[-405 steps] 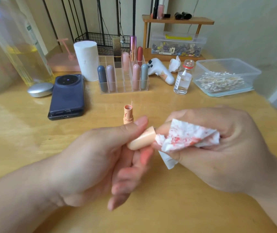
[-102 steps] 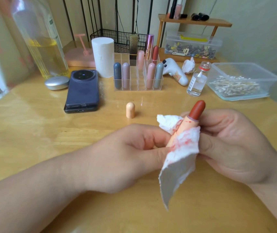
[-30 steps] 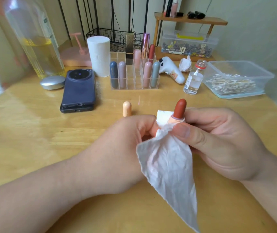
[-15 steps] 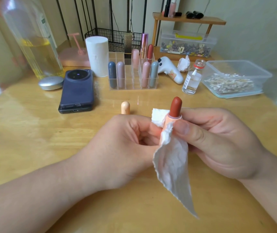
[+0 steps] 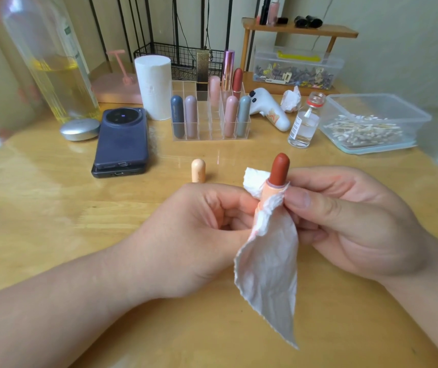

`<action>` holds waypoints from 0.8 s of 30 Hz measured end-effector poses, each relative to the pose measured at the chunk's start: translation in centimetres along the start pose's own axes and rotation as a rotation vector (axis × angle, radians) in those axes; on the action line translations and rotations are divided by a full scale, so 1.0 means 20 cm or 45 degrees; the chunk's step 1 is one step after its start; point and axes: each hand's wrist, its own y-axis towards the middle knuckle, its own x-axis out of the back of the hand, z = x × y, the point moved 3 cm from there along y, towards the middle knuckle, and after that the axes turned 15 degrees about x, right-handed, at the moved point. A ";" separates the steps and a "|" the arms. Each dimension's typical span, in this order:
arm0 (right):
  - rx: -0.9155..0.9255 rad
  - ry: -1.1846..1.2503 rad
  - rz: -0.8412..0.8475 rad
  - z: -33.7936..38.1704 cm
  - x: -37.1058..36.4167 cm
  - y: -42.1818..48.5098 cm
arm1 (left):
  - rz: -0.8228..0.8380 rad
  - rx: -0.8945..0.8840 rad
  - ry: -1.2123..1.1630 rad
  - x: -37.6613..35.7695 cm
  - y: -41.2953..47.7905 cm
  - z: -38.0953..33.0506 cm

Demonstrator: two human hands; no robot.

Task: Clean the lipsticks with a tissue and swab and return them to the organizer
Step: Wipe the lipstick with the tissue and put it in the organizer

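An open lipstick (image 5: pixel 279 172) with a peach tube and a brick-red bullet stands upright between my hands. My left hand (image 5: pixel 191 235) grips the tube's lower part. My right hand (image 5: pixel 350 219) pinches a white tissue (image 5: pixel 268 261) against the tube's collar; the tissue hangs down loose with faint red stains. The peach cap (image 5: pixel 198 170) stands on the table behind my left hand. The clear organizer (image 5: pixel 209 112) at the back holds several capped lipsticks.
A box of cotton swabs (image 5: pixel 372 123) and a small glass bottle (image 5: pixel 304 123) sit at the back right. A dark phone (image 5: pixel 122 136), a silver case (image 5: pixel 79 128), a tissue roll (image 5: pixel 154 86) and a large bottle of yellow liquid (image 5: pixel 53 65) stand at the back left.
Over the last second the tissue has turned and slid round the tube's collar under my right fingers. Before that, the cap was wiped and set down on the table.
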 end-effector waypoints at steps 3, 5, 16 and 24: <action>-0.036 0.021 -0.030 0.00 0.01 0.00 | 0.009 -0.025 0.002 -0.01 -0.01 -0.01; -0.034 0.045 -0.025 0.01 0.02 -0.01 | -0.039 -0.039 0.015 -0.01 -0.01 -0.01; -0.125 0.242 0.103 0.01 0.01 -0.02 | 0.001 -0.017 -0.056 -0.02 -0.01 -0.03; -0.201 0.288 0.201 0.01 0.03 -0.03 | 0.164 -0.034 -0.162 -0.03 0.00 -0.02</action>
